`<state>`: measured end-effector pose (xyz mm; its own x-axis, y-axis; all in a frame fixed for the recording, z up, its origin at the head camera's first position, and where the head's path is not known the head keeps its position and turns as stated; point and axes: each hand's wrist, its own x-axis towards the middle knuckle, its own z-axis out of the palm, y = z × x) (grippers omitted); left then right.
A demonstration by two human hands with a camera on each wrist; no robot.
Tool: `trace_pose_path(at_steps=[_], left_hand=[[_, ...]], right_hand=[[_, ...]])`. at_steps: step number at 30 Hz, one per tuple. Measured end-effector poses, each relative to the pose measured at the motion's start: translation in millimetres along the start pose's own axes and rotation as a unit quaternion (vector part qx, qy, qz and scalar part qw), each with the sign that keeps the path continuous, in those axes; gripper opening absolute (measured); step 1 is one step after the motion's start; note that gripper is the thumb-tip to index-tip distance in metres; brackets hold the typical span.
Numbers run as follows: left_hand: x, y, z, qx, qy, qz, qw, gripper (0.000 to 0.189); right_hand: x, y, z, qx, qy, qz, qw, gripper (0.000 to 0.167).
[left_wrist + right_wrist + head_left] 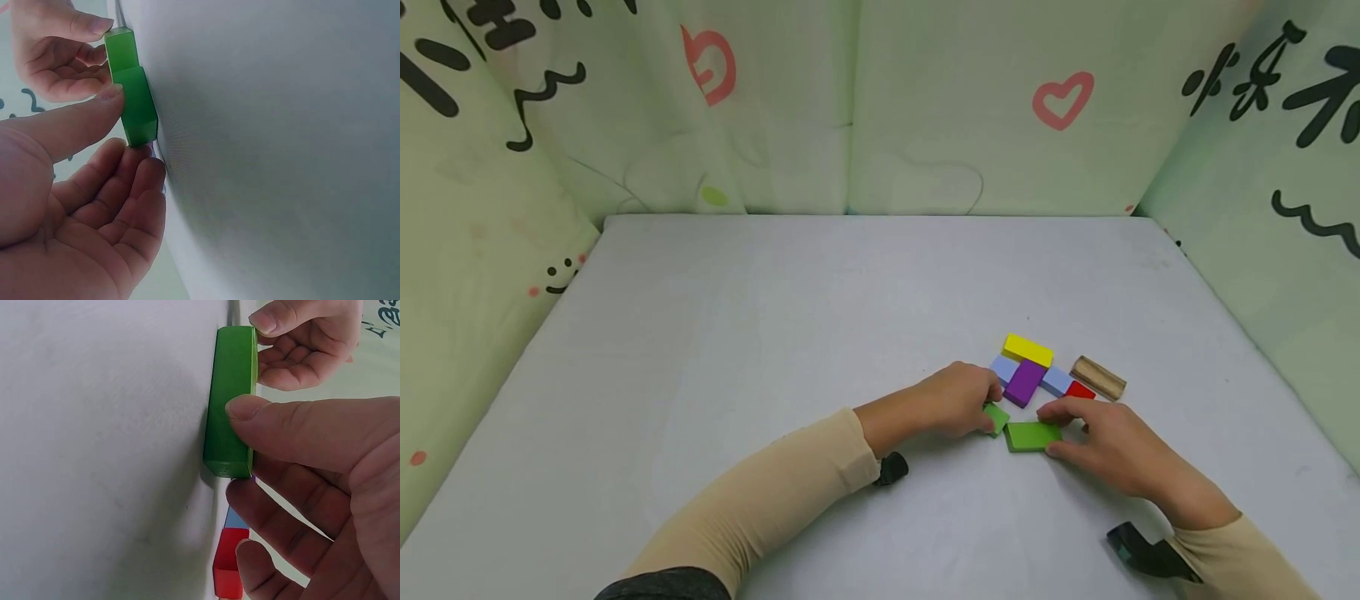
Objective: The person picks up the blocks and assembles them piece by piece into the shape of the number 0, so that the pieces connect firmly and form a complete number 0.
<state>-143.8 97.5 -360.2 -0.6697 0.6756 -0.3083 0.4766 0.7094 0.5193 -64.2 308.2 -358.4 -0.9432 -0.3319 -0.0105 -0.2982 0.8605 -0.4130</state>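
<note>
My left hand (951, 400) pinches a small green block (996, 418) between thumb and fingers; in the left wrist view this green block (137, 106) overlaps the other one. Just right of it, my right hand (1112, 446) grips a longer green block (1028, 437) by its right end, thumb on the near face in the right wrist view. The facing ends of both green blocks are close together on the white table. Behind the hands, a purple block (1025, 383) lies slanted between two light blue blocks (1056, 382), with a yellow block (1028, 350) along their far side.
A red block (1081, 390) adjoins the right light blue one, partly behind my right fingers. Beyond it lies a brown wood-coloured piece (1098, 377). The white table (737, 333) is bordered by pale green printed cloth (925, 108) at the back and sides.
</note>
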Motion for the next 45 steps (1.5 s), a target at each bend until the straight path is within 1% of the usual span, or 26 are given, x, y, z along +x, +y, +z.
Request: trace_pose_path(at_steps=[14,24,34,45], left_hand=[[0.2,-1.1,-0.7,0.003,0.004,0.016,0.9999,0.041],[-0.3,-0.1,-1.9,0.008,0.002,0.013,0.9999,0.04],[-1.3,-0.4,-2.0,0.009,0.005,0.013,0.9999,0.04],[-1.5,0.6,-1.8,0.009,0.008,0.012,0.9999,0.041]], right_hand=[[1.6,-0.5,-0.5,0.004,-0.009,0.001,0.9999,0.034],[2.3,-1.9,-0.7,0.006,-0.014,0.014,0.9998,0.034],[2.2,-1.2,0.5,0.004,-0.008,0.009,0.9999,0.034],[2.8,-1.6,-0.2,0.003,-0.011,0.009,0.9999,0.034]])
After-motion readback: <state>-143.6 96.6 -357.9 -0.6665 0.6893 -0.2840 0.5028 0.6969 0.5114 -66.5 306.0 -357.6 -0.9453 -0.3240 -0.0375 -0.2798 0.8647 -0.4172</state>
